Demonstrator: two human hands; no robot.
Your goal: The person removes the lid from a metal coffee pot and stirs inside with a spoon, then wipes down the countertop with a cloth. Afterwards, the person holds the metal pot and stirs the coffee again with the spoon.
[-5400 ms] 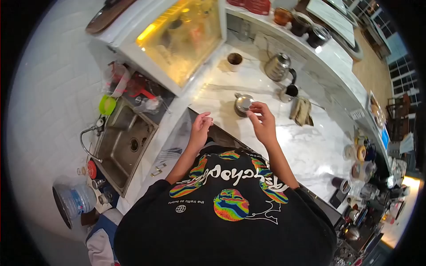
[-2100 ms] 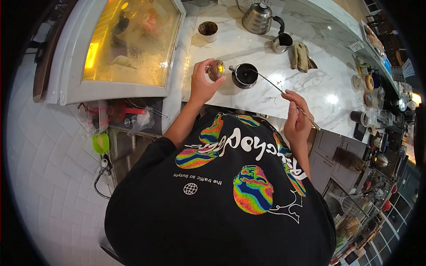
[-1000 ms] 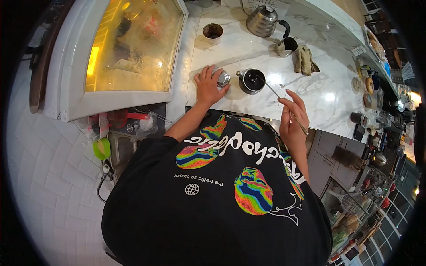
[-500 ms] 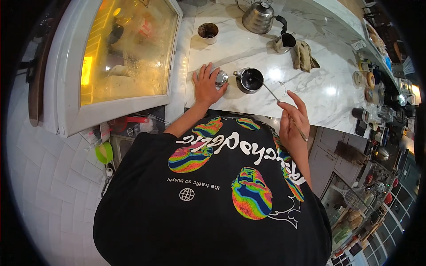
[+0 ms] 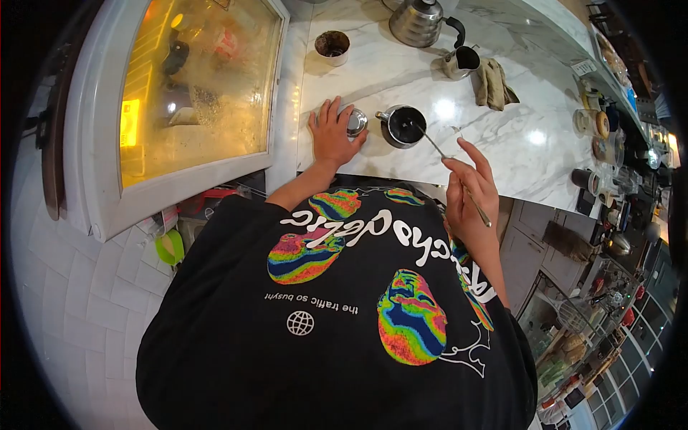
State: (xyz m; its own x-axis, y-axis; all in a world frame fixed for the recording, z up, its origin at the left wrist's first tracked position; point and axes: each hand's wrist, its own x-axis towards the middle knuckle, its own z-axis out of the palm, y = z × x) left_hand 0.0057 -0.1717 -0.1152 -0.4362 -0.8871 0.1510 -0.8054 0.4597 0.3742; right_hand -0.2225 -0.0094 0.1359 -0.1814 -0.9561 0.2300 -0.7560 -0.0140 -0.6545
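Observation:
My left hand (image 5: 334, 136) lies spread on the marble counter, its thumb and forefinger beside a small round metal lid (image 5: 356, 122). To the right of it stands a metal pot (image 5: 389, 134) with a small handle and dark liquid inside. My right hand (image 5: 471, 188) pinches a long thin metal spoon (image 5: 436, 147) above the counter's front edge. One end of the spoon reaches into the pot, and the other sticks out below my fingers. What the spoon's tip touches is hidden in the dark liquid.
A cup with dark residue (image 5: 332, 49) stands behind my left hand. Farther back are a gooseneck kettle (image 5: 416, 24), a metal pitcher (image 5: 459, 63) and a folded cloth (image 5: 491, 84). The glass-doored cabinet (image 5: 201, 93) is at left, and several jars (image 5: 591, 123) line the right side.
The lid has come off the pot and gone from my left hand's hold onto the counter. My right hand has taken the spoon. In the last second, both hands have barely moved.

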